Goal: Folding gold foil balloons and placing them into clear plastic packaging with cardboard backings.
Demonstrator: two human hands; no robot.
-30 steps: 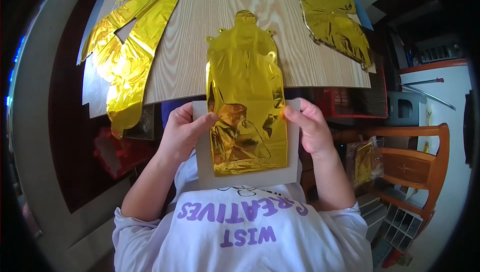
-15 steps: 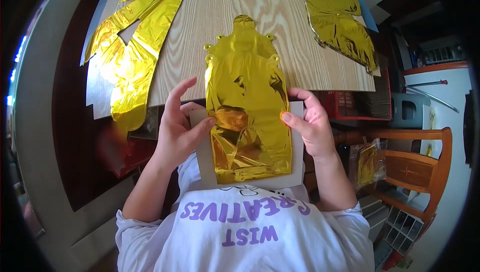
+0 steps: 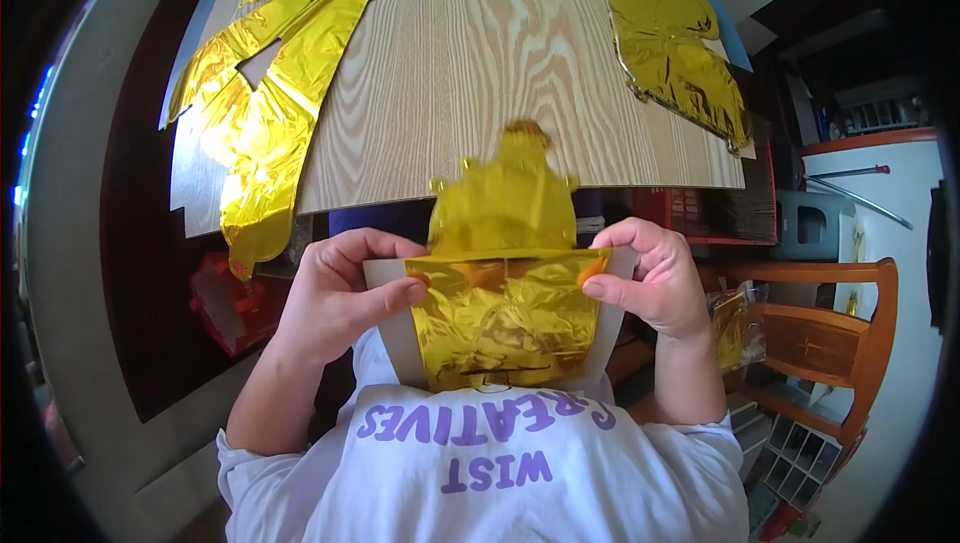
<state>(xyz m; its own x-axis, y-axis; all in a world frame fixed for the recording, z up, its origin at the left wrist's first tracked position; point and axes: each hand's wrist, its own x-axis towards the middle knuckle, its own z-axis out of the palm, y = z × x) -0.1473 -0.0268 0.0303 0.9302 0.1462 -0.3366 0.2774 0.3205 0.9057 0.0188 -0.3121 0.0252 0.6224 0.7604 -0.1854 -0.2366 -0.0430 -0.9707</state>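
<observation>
A flat gold foil balloon lies over a grey card that I hold in front of my shirt. It bends at the card's far edge, and its narrow tabbed end extends beyond toward the table. At the left side, my left hand grips card and foil, thumb on top and fingers curled behind. My right hand pinches the right side likewise, its thumb on the foil edge. The fingertips behind the card are hidden.
On the wood-grain table, more gold foil balloons lie at the left and right. Red crates stand below at left and right. A wooden chair with a clear packet is at the right.
The foil's far end has come off the tabletop toward me and now bends over the card's far edge. My left fingers, spread before, have closed in. Both hands sit slightly lower and farther apart.
</observation>
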